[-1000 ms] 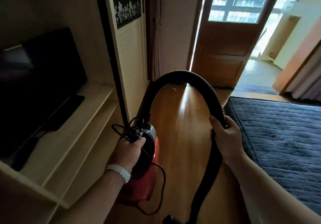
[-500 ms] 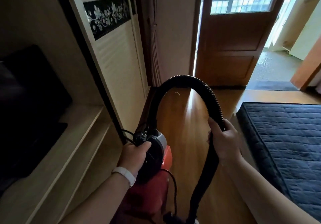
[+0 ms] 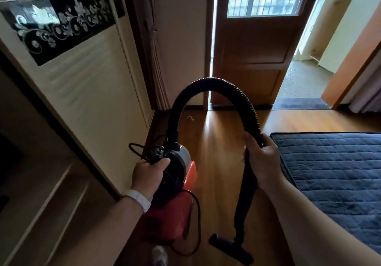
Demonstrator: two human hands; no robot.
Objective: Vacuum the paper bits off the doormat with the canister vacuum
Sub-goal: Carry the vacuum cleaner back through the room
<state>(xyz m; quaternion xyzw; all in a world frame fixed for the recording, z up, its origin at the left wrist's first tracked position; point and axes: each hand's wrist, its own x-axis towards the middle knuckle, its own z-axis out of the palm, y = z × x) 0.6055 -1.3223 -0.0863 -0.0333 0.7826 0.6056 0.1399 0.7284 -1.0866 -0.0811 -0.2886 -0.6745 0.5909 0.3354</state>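
Head view: the vacuum [image 3: 171, 214] hangs from the left hand [image 3: 148, 172], gripped at its top; the right hand [image 3: 261, 158] holds the hose [image 3: 216, 82], nozzle [image 3: 231, 249] dangling near the floor [image 3: 216, 142]. The doormat [image 3: 301, 103] lies well ahead by the door [image 3: 257, 59], seemingly not yet vacuumed.

There is one canister vacuum [image 3: 171, 214], with one ribbed hose [image 3: 216, 81], one floor nozzle [image 3: 228, 247] and one cord [image 3: 199, 224]. Two hands show, the left hand [image 3: 148, 172] and the right hand [image 3: 261, 158], and one white wristband [image 3: 137, 199]. There is one doormat [image 3: 301, 103], one wooden door [image 3: 251, 59] and one blue quilted mattress [image 3: 329, 172]. One pale scrap [image 3: 190, 118] lies on the floor [image 3: 222, 152]. Bits on the doormat are too small to count.
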